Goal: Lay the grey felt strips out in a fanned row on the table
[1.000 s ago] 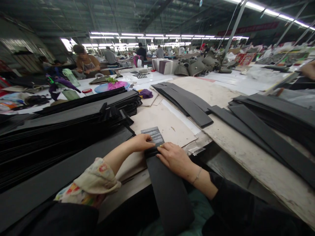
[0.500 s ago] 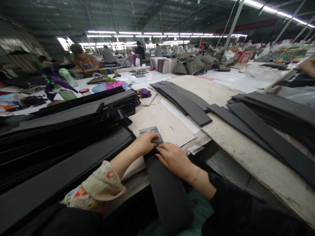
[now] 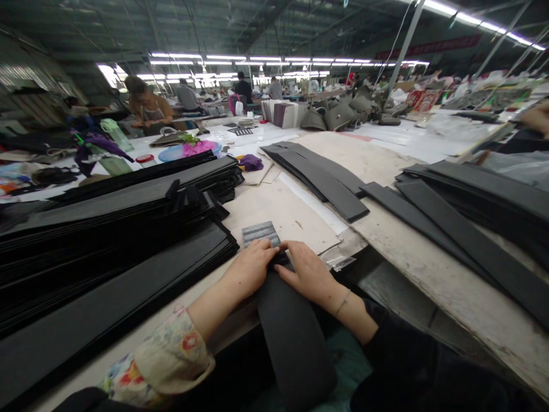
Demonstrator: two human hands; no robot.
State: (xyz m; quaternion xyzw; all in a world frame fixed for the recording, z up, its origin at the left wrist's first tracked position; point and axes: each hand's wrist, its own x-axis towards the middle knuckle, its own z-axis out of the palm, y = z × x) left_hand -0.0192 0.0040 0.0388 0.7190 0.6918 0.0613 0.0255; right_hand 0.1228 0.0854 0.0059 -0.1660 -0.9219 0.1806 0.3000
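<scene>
I see my left hand [image 3: 251,266] curled tight on the far end of the black strip [image 3: 294,337]. My right hand [image 3: 306,273] touches it and lies nearly flat, palm down, pressing the strip.

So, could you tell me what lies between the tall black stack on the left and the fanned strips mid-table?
Head view: a beige sheet lies between stack and strips, with a grey ribbed piece at its near end.

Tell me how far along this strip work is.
Seemingly done: spread strips lying at right. In hand: left hand and right hand grip the end of one black strip by the grey ribbed pad. Left: the tall stack on the left, apparently waiting.
</scene>
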